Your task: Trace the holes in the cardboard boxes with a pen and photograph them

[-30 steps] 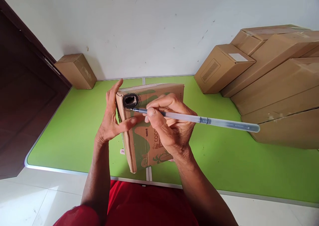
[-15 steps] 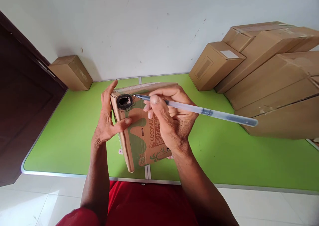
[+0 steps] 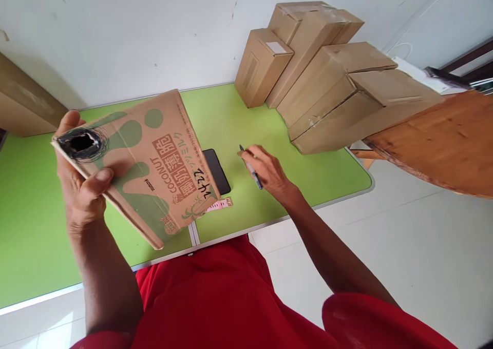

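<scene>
Green worktop [image 3: 323,179] beneath, a printed cardboard box [image 3: 154,133] tilts in the left hand [image 3: 82,185], thumb beside its blackened hole; light and fairly stiff by its look, crushable there, best gripped along intact edges. The right hand [image 3: 269,172] holds a slim, rigid pen [image 3: 252,170], best pinched mid-barrel.

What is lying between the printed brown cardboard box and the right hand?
The head view shows a flat black phone, partly hidden by the box, then bare green tabletop up to the right hand.
</scene>
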`<state>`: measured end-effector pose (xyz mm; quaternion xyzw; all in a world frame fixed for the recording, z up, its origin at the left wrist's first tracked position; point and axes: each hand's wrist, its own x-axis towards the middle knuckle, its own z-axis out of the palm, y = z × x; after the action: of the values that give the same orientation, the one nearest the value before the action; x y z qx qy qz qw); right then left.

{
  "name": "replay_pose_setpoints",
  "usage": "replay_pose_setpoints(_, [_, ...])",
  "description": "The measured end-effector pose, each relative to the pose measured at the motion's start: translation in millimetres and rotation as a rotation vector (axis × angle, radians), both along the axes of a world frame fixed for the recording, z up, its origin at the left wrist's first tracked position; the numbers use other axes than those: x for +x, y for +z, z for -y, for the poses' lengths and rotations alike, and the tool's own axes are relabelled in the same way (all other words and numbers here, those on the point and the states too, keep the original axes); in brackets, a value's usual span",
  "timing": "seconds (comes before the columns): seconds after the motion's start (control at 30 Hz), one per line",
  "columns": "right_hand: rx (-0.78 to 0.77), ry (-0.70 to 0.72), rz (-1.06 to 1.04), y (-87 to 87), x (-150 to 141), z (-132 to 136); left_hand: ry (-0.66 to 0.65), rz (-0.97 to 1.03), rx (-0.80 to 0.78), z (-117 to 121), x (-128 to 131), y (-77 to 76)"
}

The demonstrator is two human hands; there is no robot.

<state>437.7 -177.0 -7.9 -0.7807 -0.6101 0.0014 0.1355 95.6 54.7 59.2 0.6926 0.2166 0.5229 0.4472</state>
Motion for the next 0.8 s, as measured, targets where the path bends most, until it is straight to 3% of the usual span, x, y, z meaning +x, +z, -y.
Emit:
replay_pose_setpoints(0.1, [-0.122,0.008,0.028,-17.2,-5.9,4.6,-0.065,0.084,-0.014,-3.6,0.5,3.9])
replay_pose_setpoints(0.23, [-0.185,0.011,0.035,-23.6,-14.4,-1.4,-0.063,0.086,0.028,-7.7,-5.6,8.5])
replay_pose_setpoints(0.4, [-0.186,-0.044,0.016,-5.7,-26.2,1.5,-0.044,0.127,0.027,-9.1,-14.9,13.5])
replay_pose_setpoints(0.57, [-0.161,-0.152,-0.118,15.5,-78.7,-7.3,0.045,0.083,0.031,-7.3,-17.9,13.9])
replay_pose_setpoints(0.7, [-0.245,-0.337,-0.307,10.5,-116.8,-30.9,0.072,0.037,0.02,-4.2,-22.1,11.9])
replay_pose_setpoints(0.8, [-0.214,-0.403,-0.376,2.9,-119.6,-44.1,0.06,0.046,0.003,-2.4,-25.4,10.4])
